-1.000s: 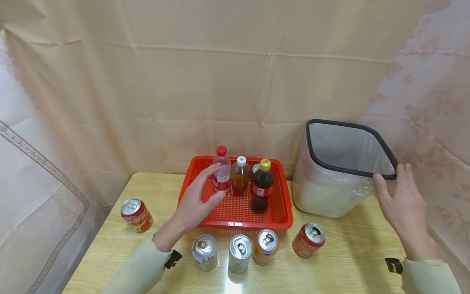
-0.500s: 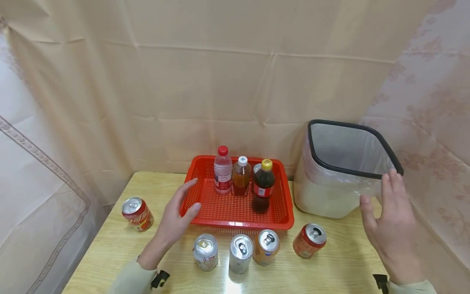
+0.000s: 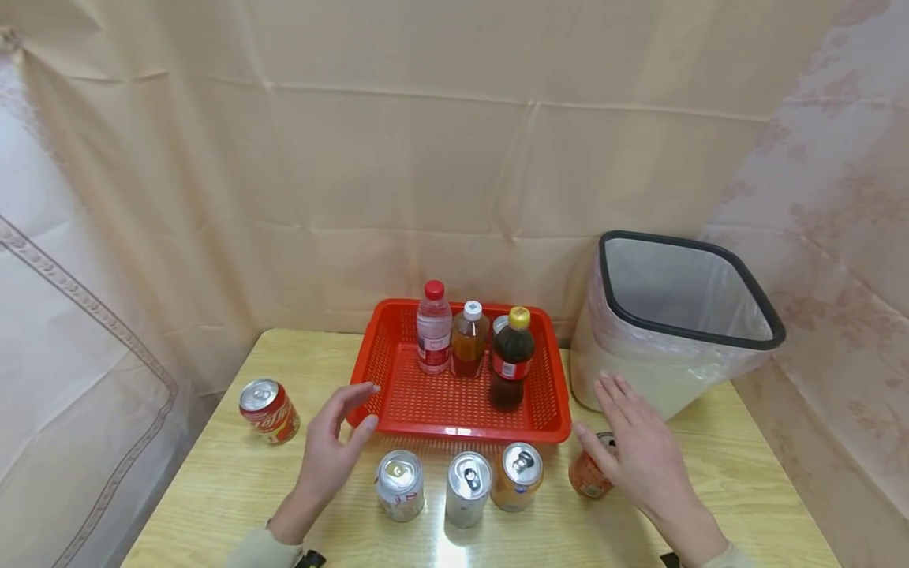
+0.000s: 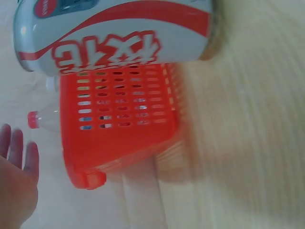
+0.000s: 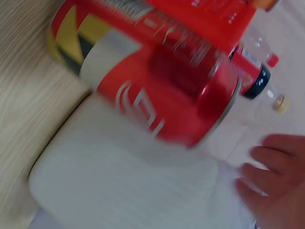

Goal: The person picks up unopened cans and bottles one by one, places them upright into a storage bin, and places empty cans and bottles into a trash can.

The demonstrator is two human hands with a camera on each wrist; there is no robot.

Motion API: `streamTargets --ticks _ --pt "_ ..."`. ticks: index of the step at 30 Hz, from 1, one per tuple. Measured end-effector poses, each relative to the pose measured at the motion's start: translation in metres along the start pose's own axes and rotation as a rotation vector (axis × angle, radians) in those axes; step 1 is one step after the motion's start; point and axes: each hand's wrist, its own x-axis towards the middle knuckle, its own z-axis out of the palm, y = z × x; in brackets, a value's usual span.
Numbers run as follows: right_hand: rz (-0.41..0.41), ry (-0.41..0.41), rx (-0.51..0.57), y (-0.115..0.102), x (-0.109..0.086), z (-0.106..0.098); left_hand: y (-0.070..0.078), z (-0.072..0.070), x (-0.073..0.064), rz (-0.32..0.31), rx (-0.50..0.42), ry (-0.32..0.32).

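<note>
My left hand (image 3: 328, 450), fingers loosely bent and holding nothing, hovers beside the front left corner of a red plastic basket (image 3: 461, 433). A white can with red print (image 4: 114, 33) stands to its right on the table. My right hand (image 3: 639, 454) hangs over a red drink can (image 3: 588, 476), hiding part of it; its fingers (image 5: 271, 167) look extended and apart from the can in the right wrist view. Inside the basket stand a red-capped bottle (image 3: 434, 335), a white-capped bottle of amber drink (image 3: 469, 343) and a yellow-capped cola bottle (image 3: 513, 355), with a can partly hidden behind it.
A bin (image 3: 625, 375) with a black rim and clear liner stands at the back right. A silver can (image 3: 467, 501) and an orange can (image 3: 518, 477) stand in front of the basket. Another red can (image 3: 273, 416) is at the table's left. Cloth (image 3: 426, 158) hangs behind.
My right hand has left the bin's rim and moved left and nearer, over the red can. My left hand has drawn back leftward from above the basket.
</note>
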Motion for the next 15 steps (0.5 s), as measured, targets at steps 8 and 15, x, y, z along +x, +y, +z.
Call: streamTargets --ticks 8,15 --pt "0.059 -0.26 -0.104 -0.01 0.006 0.015 -0.011 -0.001 -0.016 0.066 -0.033 -0.113" --pt "0.09 -0.3 -0.107 -0.014 0.009 0.025 -0.017 -0.002 -0.028 0.06 -0.028 -0.215"
